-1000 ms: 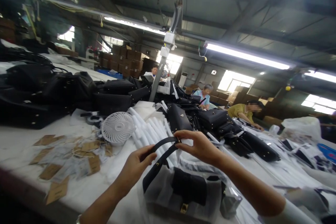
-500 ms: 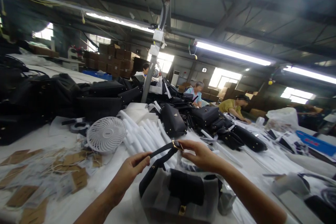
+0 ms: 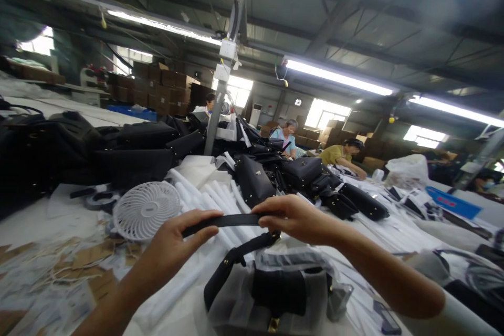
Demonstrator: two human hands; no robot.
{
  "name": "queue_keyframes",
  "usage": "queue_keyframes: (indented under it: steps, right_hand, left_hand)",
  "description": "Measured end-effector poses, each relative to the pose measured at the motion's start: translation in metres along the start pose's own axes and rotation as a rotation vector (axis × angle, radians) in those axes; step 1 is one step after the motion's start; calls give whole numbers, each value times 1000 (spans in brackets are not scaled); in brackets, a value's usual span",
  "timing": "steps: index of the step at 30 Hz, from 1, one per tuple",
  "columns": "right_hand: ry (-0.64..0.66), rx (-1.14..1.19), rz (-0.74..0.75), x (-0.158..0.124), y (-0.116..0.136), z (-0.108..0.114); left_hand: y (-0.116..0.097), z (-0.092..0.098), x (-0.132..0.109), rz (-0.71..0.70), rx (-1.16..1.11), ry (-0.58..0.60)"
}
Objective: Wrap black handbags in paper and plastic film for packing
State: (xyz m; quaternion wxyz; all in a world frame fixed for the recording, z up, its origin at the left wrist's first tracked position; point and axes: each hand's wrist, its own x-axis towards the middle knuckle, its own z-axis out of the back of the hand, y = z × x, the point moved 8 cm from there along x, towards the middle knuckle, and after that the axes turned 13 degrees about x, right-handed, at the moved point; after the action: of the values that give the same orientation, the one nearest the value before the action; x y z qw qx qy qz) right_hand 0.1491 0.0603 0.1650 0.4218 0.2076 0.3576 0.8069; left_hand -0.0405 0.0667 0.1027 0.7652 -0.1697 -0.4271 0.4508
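Note:
A black strap (image 3: 228, 220) is stretched level between my two hands above a black handbag (image 3: 275, 289) that sits in clear plastic wrap at the near edge of the white table (image 3: 31, 226). My left hand (image 3: 173, 244) pinches the strap's left end between thumb and fingers. My right hand (image 3: 293, 218) is closed on the strap's right end. From there the strap loops down to the bag's left side. A gold clasp shows at the bag's lower front.
A small white fan (image 3: 142, 210) lies left of my hands, beside rolled white paper tubes (image 3: 208, 199). Brown card tags (image 3: 90, 257) are scattered at the left. Black bags (image 3: 129, 152) are piled across the back. Three people (image 3: 342, 155) sit at the far side.
The strap was bent upward in an arch; now both hands have drawn it out flat and level. My view has shifted slightly to the right.

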Motion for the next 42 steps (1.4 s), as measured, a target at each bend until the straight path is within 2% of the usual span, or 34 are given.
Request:
queue_keyframes:
  steps: [2,5,8,9,10,13,15,18,24,31,34,37,40,42]
  right_hand:
    - [53,123,-69,1,-1,-4]
    - [95,177,-87,4,13,-7]
    - [-3,168,-86,1,21,7]
    - [-64,183,-75,-1,20,14]
    - [-136,208,-57,-5,18,21]
    - [-312,300,17,-18,7,37]
    - [-352,359,29,-25,-4,37]
    - [-339,383,-3,-32,-20,28]
    - [-331,217,-54,-42,-55,9]
    - [-376,136,-122,-47,-99,-22]
    - [-394,93,-114,-42,-110,-29]
    - [-374,231,-140,-35,-120,-26]
    - [-339,539,-249,-32,-130,-19]
    - [-324,690,-275,-34,-128,-13]
  left_hand:
    - [-4,-1,2,-6,-31,4]
    - [-22,-5,9,-37,-172,-3]
    - [-19,-9,15,22,-422,-151]
    - [-14,-17,16,50,-469,-171]
    - [-10,-31,16,75,-466,-141]
    - [-11,-86,13,47,-258,98]
    - [-18,-112,9,-28,-130,161]
    - [-26,-129,6,-76,-70,176]
    - [-29,-134,4,-153,-13,219]
    - [-19,-130,3,-38,-131,197]
    - [-12,-126,4,44,-200,172]
    - [-10,-124,5,26,-176,157]
    - [-18,-123,5,-103,-129,193]
    - [-23,-123,4,-174,-98,222]
